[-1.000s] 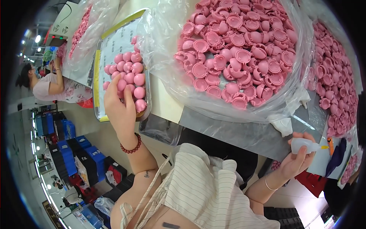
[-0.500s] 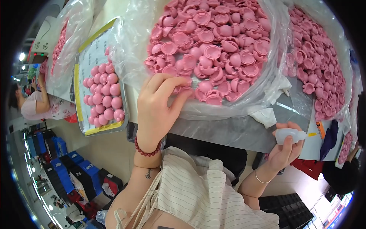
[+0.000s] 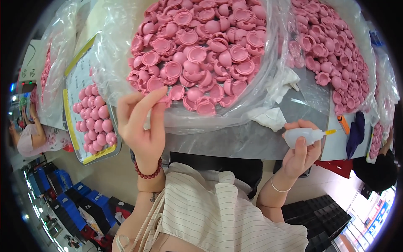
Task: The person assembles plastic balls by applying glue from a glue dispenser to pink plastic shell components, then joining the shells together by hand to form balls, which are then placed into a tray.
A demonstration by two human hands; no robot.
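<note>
My left hand [image 3: 145, 126] is at the lower left edge of a heap of pink plastic half-shells [image 3: 197, 54] in a clear plastic bag [image 3: 180, 122]. Thumb and fingers are closed on a small pink half-shell [image 3: 166, 102], partly hidden by the fingertips. Off to the right, my right hand [image 3: 300, 157] grips a translucent white squeeze bottle [image 3: 300, 136], held sideways over the table's front edge. Its thin yellow tip [image 3: 331, 132] points right. Left of my left hand, a tray [image 3: 69, 119] edged with yellow tape carries rows of round pink balls [image 3: 95, 119].
A second bag of pink pieces [image 3: 336, 54] lies at the right. White crumpled tissue [image 3: 270, 119] rests on the grey table [image 3: 218, 144]. An orange-handled tool [image 3: 343, 124] and a dark purple cloth [image 3: 356, 134] lie farther right. A person [image 3: 33, 136] sits at the far left.
The whole view has shifted, moving the heap and tray left in the picture. My left hand has drawn slightly left along the heap's edge. The bottle stays in my right hand.
</note>
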